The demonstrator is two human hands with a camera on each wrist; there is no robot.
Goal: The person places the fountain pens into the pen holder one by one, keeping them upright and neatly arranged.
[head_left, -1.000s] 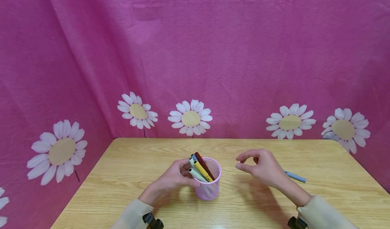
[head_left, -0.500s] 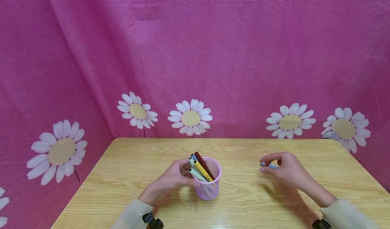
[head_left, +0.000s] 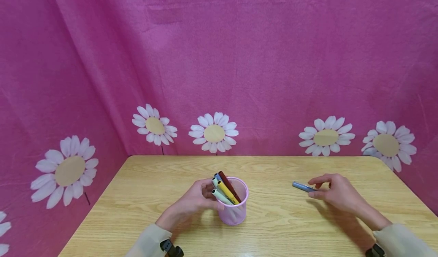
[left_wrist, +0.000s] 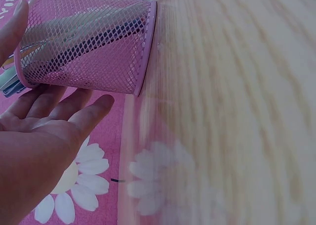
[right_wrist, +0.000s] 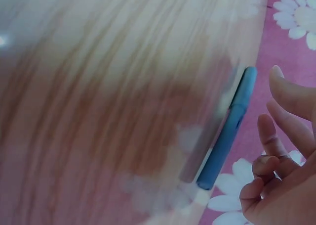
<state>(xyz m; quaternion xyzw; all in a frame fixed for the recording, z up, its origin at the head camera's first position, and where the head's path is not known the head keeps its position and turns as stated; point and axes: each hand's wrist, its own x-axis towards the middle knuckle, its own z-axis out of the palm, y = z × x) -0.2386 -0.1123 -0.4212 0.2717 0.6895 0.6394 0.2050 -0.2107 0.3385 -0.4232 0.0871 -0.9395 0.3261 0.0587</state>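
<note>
My left hand (head_left: 195,199) holds a pink mesh pen holder (head_left: 234,215) from its left side. The left wrist view shows the thumb at the rim of the pen holder (left_wrist: 98,47) and the other fingers along its mesh. Several marker pens lean inside, among them a yellow marker (head_left: 227,192) and a dark red marker (head_left: 230,186). A capped blue marker (head_left: 302,187) lies on the table to the right. My right hand (head_left: 338,192) is over its right end, thumb and forefinger apart. In the right wrist view, the fingers show beside the blue marker (right_wrist: 222,141), without gripping it.
Both hands work over a light wooden table (head_left: 267,230). A magenta cloth (head_left: 267,67) with printed white daisies hangs behind it and along the left side. Dark bands (head_left: 172,248) circle both wrists below the pale sleeves.
My right hand has moved rightward from the table's middle, along the blue marker to its right end. More of the marker's left part now shows. The left hand and pen holder stay put.
</note>
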